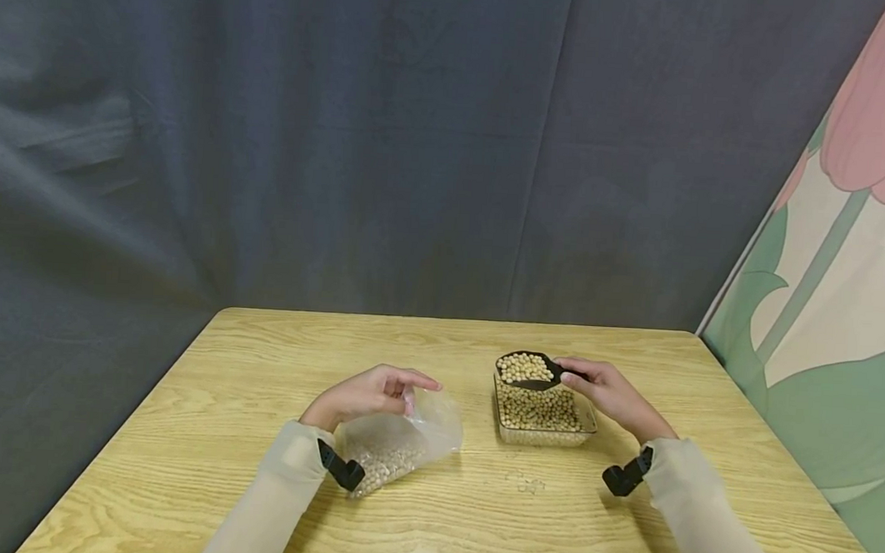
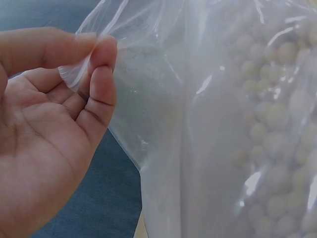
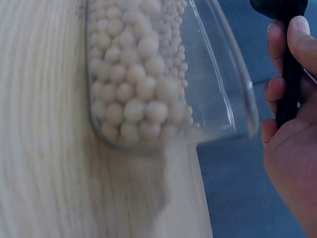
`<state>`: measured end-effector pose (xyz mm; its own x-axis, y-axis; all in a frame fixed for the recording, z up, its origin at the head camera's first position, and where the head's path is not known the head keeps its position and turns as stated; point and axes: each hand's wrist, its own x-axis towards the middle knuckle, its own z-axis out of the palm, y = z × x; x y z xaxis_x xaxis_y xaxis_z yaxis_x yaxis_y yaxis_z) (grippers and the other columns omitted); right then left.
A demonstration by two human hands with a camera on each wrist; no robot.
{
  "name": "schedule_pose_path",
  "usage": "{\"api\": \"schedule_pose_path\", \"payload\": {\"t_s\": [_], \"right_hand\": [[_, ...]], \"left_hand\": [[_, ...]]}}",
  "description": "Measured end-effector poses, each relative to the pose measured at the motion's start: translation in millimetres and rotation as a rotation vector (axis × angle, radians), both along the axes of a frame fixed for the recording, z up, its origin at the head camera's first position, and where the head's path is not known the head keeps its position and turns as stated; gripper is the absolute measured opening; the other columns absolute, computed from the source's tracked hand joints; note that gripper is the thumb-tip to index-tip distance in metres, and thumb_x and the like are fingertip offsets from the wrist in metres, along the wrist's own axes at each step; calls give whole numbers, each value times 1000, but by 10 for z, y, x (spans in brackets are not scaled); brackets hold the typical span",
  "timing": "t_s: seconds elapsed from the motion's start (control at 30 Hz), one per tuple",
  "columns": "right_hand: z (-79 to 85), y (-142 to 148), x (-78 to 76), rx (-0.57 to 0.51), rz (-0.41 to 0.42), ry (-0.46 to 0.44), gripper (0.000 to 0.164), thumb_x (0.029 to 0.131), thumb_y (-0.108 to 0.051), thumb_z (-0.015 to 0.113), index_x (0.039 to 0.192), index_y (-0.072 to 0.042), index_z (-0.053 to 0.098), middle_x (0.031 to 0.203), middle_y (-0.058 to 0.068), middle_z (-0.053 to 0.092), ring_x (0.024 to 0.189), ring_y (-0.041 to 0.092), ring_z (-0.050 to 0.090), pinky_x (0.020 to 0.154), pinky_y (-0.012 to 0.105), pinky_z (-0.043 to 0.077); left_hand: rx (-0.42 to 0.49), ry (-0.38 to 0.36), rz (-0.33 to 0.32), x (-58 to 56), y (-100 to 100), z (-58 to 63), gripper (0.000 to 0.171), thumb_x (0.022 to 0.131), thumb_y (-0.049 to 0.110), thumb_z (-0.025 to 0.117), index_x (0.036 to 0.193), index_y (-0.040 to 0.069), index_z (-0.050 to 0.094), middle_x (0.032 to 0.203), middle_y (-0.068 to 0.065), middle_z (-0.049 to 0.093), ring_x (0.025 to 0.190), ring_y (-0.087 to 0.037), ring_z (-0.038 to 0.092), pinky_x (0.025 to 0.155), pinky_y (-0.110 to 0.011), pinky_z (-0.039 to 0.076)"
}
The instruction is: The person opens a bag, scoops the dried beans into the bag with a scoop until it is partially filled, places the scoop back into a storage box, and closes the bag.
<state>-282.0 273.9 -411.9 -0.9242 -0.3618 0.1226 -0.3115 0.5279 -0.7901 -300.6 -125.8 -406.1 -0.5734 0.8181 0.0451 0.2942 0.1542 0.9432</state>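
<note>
My left hand (image 1: 372,394) pinches the rim of a clear plastic bag (image 1: 441,423) between thumb and fingers. Pale round beans (image 2: 277,173), likely soybeans, lie in the bag's lower part, and its mouth faces right. My right hand (image 1: 609,392) grips the handle of a black scoop (image 1: 534,385), heaped with the same kind of beans (image 1: 522,367). The scoop is above the back of a clear rectangular container (image 1: 547,438) that holds more beans (image 3: 133,89). In the right wrist view, fingers and thumb wrap the black handle (image 3: 290,91).
The wooden table (image 1: 218,398) carries the bag and the container. Some small clear bits (image 1: 529,485) lie in front of the container. A dark curtain (image 1: 381,156) hangs behind the table, and a flower-patterned wall (image 1: 845,331) stands on the right.
</note>
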Motion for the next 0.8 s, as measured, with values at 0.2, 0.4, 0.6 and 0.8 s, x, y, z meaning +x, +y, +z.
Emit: {"api": "schedule_pose_path", "payload": {"t_s": [0.2, 0.4, 0.6, 0.8], "right_hand": [[31, -90, -28, 4, 8, -10, 51, 100, -31, 49, 141, -1, 47, 145, 27, 41, 133, 45, 38, 104, 60, 34], [60, -183, -47, -11, 17, -29, 50, 99, -33, 51, 140, -3, 49, 146, 25, 41, 134, 45, 38, 105, 61, 33], [74, -280, -65, -35, 57, -42, 48, 99, -29, 51, 139, -3, 50, 145, 25, 42, 135, 44, 37, 105, 59, 34], [58, -385, -78, -29, 92, -51, 50, 100, -31, 50, 140, -1, 49, 146, 26, 41, 137, 44, 34, 106, 59, 32]], "left_hand": [[14, -2, -12, -11, 14, -3, 49, 90, -8, 54, 138, -7, 47, 105, -32, 53, 72, -8, 54, 69, -29, 46], [21, 4, -18, -32, 30, 5, 48, 89, -8, 54, 136, -9, 47, 97, -26, 57, 71, -7, 55, 69, -29, 47], [14, -3, -16, -33, 38, 26, 48, 89, -8, 54, 137, -8, 47, 128, -30, 49, 73, -3, 56, 72, -30, 48], [10, 2, -19, -27, 23, 15, 49, 89, -8, 53, 137, -10, 45, 126, -33, 48, 74, -2, 56, 74, -30, 50]]}}
